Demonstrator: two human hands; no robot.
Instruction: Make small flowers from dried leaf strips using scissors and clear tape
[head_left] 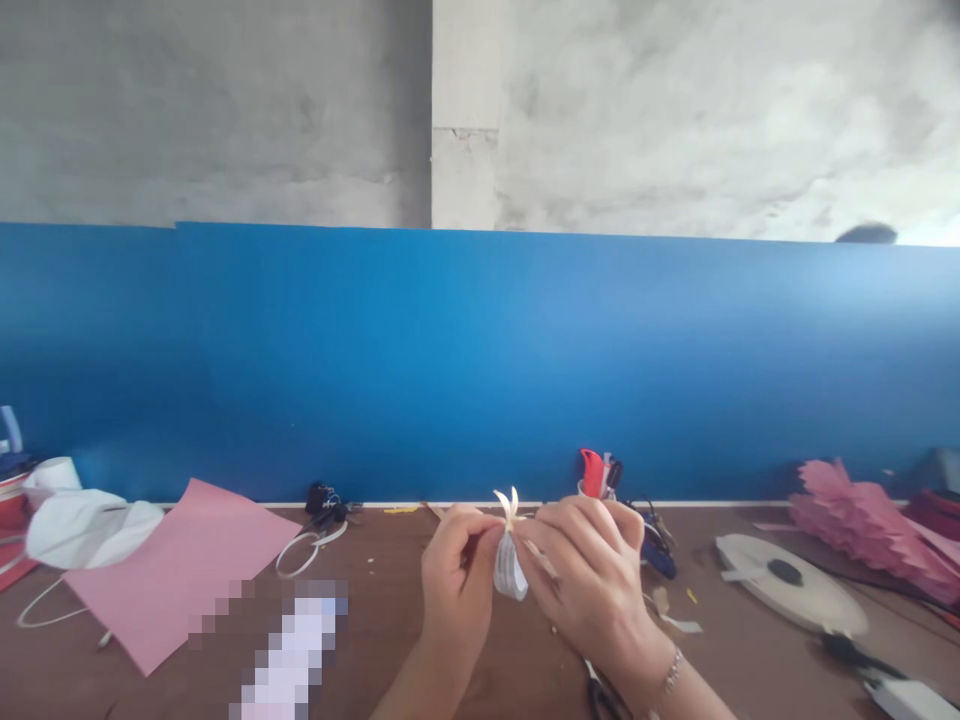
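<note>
Between my two hands is a small white folded paper piece (511, 574) with faint lines, rounded at the bottom, with thin cream-coloured pointed tips (509, 503) sticking up from its top. My left hand (459, 570) pinches it from the left with thumb and forefinger. From the right, my right hand (592, 570) has its fingers bent and pressed together against the same piece, near the pinched neck. Some of its fingertips are hidden. Below the right wrist, partly covered by the arm, lie dark-handled scissors (598, 692).
Pink paper (180, 570) and a white mask-like item (86, 530) lie left. A cup holding a red tool (591, 472) stands behind my right hand. Rightward are a whitish oval device (795, 590) with cables and pleated pink paper (870, 525). A blue partition (375, 370) closes off the back.
</note>
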